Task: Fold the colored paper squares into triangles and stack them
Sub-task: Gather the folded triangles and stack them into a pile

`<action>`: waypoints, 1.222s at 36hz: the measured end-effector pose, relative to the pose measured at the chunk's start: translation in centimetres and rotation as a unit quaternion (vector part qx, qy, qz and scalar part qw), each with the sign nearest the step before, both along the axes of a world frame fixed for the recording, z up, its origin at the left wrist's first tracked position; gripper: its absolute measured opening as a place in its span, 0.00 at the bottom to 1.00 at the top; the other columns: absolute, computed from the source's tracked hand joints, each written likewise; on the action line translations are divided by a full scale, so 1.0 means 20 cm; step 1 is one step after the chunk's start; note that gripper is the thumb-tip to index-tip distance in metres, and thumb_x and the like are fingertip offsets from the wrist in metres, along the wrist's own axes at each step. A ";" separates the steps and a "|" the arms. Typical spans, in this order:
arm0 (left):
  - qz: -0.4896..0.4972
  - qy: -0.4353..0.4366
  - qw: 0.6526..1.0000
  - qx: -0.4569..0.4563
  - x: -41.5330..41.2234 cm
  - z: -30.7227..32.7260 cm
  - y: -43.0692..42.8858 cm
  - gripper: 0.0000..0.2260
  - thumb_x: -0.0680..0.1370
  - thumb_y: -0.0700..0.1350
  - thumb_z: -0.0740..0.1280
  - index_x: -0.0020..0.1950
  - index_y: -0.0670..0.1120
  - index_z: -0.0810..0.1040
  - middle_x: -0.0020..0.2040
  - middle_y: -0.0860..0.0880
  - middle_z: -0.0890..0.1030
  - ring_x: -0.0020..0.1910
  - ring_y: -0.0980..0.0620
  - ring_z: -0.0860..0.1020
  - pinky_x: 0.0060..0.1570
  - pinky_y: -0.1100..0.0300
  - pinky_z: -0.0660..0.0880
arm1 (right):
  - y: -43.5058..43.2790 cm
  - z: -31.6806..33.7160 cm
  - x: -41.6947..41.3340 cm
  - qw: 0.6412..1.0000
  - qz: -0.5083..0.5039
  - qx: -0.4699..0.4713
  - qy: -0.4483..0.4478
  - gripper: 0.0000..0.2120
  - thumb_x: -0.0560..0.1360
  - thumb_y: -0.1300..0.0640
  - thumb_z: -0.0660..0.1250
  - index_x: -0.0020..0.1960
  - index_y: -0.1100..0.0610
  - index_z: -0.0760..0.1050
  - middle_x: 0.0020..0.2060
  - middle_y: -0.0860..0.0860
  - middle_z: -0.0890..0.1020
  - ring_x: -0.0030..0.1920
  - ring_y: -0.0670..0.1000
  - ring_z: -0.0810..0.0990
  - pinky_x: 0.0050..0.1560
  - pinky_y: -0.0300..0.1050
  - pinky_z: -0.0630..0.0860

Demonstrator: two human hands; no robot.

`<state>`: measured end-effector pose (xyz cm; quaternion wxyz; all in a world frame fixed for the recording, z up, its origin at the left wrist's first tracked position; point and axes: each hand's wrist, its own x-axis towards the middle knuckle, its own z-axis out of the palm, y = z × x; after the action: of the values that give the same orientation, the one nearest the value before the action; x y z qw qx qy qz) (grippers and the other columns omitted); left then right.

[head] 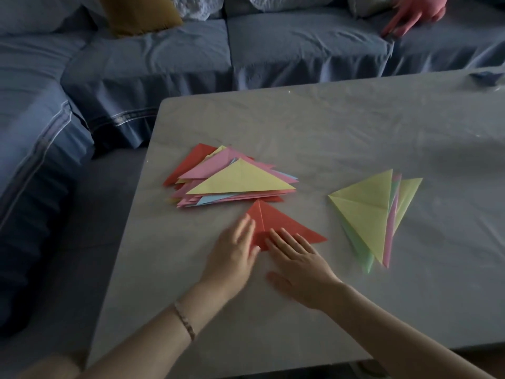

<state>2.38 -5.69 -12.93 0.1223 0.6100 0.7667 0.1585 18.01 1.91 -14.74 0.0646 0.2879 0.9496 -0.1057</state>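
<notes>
- Red paper triangle lay flat on the bench under the fingertips of both grips, its apex pointing away from them and a crease running down from that apex.
- Left grip (a bare hand, slightly blurred) was spread wide, fingers straight, touching the triangle's left corner and holding nothing.
- Right grip was likewise flat and wide, palm down, with its fingers pressing the triangle's near edge and its thumb stretched out on the bench.
- Both grips sat side by side, close together at the fingers.
- Just beyond the grips, past the red apex, lay the stack of folded triangles. A yellow one was on top, with pink, blue and red edges fanned out beneath (whether the apex touched the stack could not be told).
- To the right of the right grip, and apart from it, lay a loose pile of creased sheets, yellow uppermost, pink and green showing at the edges.
- Behind the left grip, a thin bracelet circled the wrist.
- Far beyond both grips, a blue sofa wrapped round the bench, carrying a mustard cushion. Another person's hand rested on its seat, well off to the right.
</notes>
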 end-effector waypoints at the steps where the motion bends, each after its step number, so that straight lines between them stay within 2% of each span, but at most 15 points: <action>1: -0.036 0.006 0.999 -0.018 0.04 -0.03 -0.03 0.25 0.77 0.52 0.56 0.70 0.39 0.66 0.71 0.43 0.65 0.69 0.45 0.67 0.70 0.56 0.56 | 0.00 -0.01 0.00 1.000 -0.008 -0.004 0.001 0.35 0.78 0.39 0.36 0.67 0.57 0.70 0.66 0.53 0.73 0.67 0.52 0.68 0.70 0.48 0.60; 5: -0.092 0.099 0.987 -0.087 0.07 -0.12 -0.13 0.29 0.80 0.59 0.43 0.67 0.43 0.71 0.68 0.48 0.71 0.66 0.48 0.72 0.64 0.53 0.58 | 0.01 -0.01 0.03 1.000 -0.008 0.007 -0.020 0.37 0.77 0.37 0.37 0.66 0.61 0.71 0.65 0.56 0.73 0.65 0.54 0.72 0.63 0.47 0.59; 9: -0.061 0.116 0.987 -0.094 -0.02 -0.14 -0.20 0.29 0.79 0.62 0.41 0.70 0.46 0.65 0.69 0.49 0.70 0.69 0.50 0.64 0.67 0.55 0.52 | 0.06 -0.01 0.12 0.998 -0.031 0.031 -0.039 0.39 0.77 0.36 0.38 0.66 0.64 0.70 0.65 0.58 0.72 0.66 0.55 0.71 0.63 0.47 0.59; 12: -0.017 0.112 0.989 -0.091 -0.09 -0.15 -0.27 0.29 0.80 0.61 0.41 0.70 0.44 0.64 0.70 0.48 0.68 0.69 0.52 0.61 0.65 0.56 0.55 | 0.11 -0.02 0.21 0.996 -0.045 0.059 -0.041 0.40 0.76 0.35 0.38 0.69 0.66 0.64 0.69 0.59 0.67 0.68 0.56 0.67 0.68 0.49 0.56; 15: 0.023 0.129 0.991 -0.036 -0.13 -0.13 -0.28 0.30 0.81 0.58 0.41 0.63 0.41 0.75 0.65 0.46 0.75 0.64 0.51 0.73 0.61 0.58 0.62 | 0.14 -0.04 0.29 0.996 -0.061 0.056 -0.040 0.43 0.74 0.32 0.33 0.72 0.66 0.53 0.72 0.58 0.56 0.72 0.57 0.58 0.71 0.54 0.55; 17: 0.037 0.132 0.991 -0.007 -0.12 -0.10 -0.24 0.27 0.80 0.56 0.47 0.53 0.41 0.81 0.57 0.45 0.81 0.53 0.48 0.81 0.51 0.58 0.75 | 0.14 -0.03 0.32 0.993 -0.073 0.087 -0.021 0.40 0.78 0.37 0.37 0.68 0.68 0.65 0.68 0.60 0.67 0.67 0.58 0.68 0.62 0.57 0.65; 19: 0.071 0.116 0.991 0.012 -0.12 -0.06 -0.17 0.17 0.75 0.52 0.62 0.44 0.40 0.83 0.49 0.44 0.83 0.46 0.44 0.82 0.42 0.55 0.78 | 0.15 0.00 0.33 0.992 -0.079 0.089 0.030 0.31 0.79 0.44 0.46 0.60 0.67 0.75 0.61 0.60 0.76 0.62 0.59 0.74 0.58 0.56 0.68; 21: 0.115 0.082 0.990 -0.025 -0.10 0.00 -0.10 0.12 0.73 0.50 0.69 0.47 0.41 0.79 0.49 0.45 0.80 0.48 0.42 0.78 0.45 0.53 0.76 | 0.17 0.06 0.33 0.981 -0.114 0.085 0.133 0.17 0.74 0.54 0.59 0.52 0.65 0.79 0.55 0.61 0.80 0.59 0.63 0.76 0.56 0.59 0.70; 23: 0.148 0.090 0.980 -0.097 -0.09 0.04 -0.04 0.17 0.74 0.53 0.66 0.58 0.45 0.73 0.55 0.46 0.74 0.55 0.44 0.72 0.52 0.53 0.70 | 0.22 0.10 0.34 0.959 -0.181 0.085 0.198 0.11 0.71 0.61 0.65 0.52 0.63 0.79 0.57 0.62 0.78 0.61 0.63 0.75 0.57 0.59 0.72; 26: 0.175 0.069 0.971 -0.146 -0.11 0.06 0.02 0.26 0.74 0.55 0.67 0.67 0.47 0.64 0.58 0.44 0.72 0.57 0.44 0.72 0.55 0.53 0.70 | 0.30 0.15 0.38 0.950 -0.289 0.037 0.112 0.24 0.74 0.52 0.66 0.68 0.57 0.68 0.71 0.59 0.63 0.71 0.59 0.60 0.66 0.54 0.62; 28: 0.186 0.036 0.967 -0.172 -0.12 0.07 0.04 0.28 0.72 0.54 0.69 0.67 0.46 0.63 0.58 0.42 0.73 0.57 0.42 0.74 0.55 0.52 0.71 | 0.33 0.15 0.40 0.944 -0.326 0.006 0.056 0.29 0.74 0.46 0.65 0.72 0.54 0.62 0.73 0.58 0.58 0.73 0.58 0.55 0.69 0.52 0.58; 33: 0.206 -0.065 0.959 -0.184 -0.17 0.07 0.07 0.28 0.67 0.51 0.75 0.63 0.48 0.68 0.56 0.45 0.76 0.56 0.44 0.75 0.55 0.51 0.73 | 0.34 0.13 0.41 0.936 -0.342 -0.003 0.084 0.21 0.74 0.49 0.66 0.64 0.55 0.72 0.65 0.54 0.71 0.65 0.59 0.67 0.61 0.51 0.65; 37: 0.219 -0.102 0.952 -0.187 -0.18 0.08 0.06 0.24 0.65 0.49 0.76 0.57 0.51 0.70 0.45 0.51 0.77 0.51 0.47 0.76 0.49 0.55 0.73 | 0.36 0.11 0.41 0.934 -0.346 0.007 0.089 0.17 0.74 0.52 0.66 0.60 0.57 0.74 0.62 0.54 0.74 0.63 0.60 0.69 0.59 0.52 0.67; 41: 0.191 -0.120 0.963 -0.146 -0.16 0.09 0.05 0.12 0.69 0.44 0.73 0.44 0.48 0.71 0.36 0.52 0.71 0.36 0.52 0.70 0.32 0.61 0.63 | 0.37 0.11 0.41 0.940 -0.327 0.027 0.093 0.11 0.75 0.54 0.64 0.53 0.59 0.77 0.54 0.55 0.79 0.56 0.61 0.73 0.51 0.52 0.72; 44: 0.154 -0.109 0.977 -0.097 -0.14 0.12 0.04 0.10 0.74 0.44 0.68 0.37 0.46 0.69 0.39 0.48 0.70 0.36 0.49 0.69 0.34 0.58 0.60 | 0.37 0.12 0.41 0.941 -0.321 0.026 0.100 0.11 0.76 0.53 0.63 0.51 0.59 0.77 0.50 0.54 0.80 0.53 0.60 0.75 0.47 0.51 0.73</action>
<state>-0.40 -4.79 -10.45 0.2379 0.4490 0.8452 0.1660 26.29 9.32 -12.37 -0.0760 0.5669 0.8107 -0.1246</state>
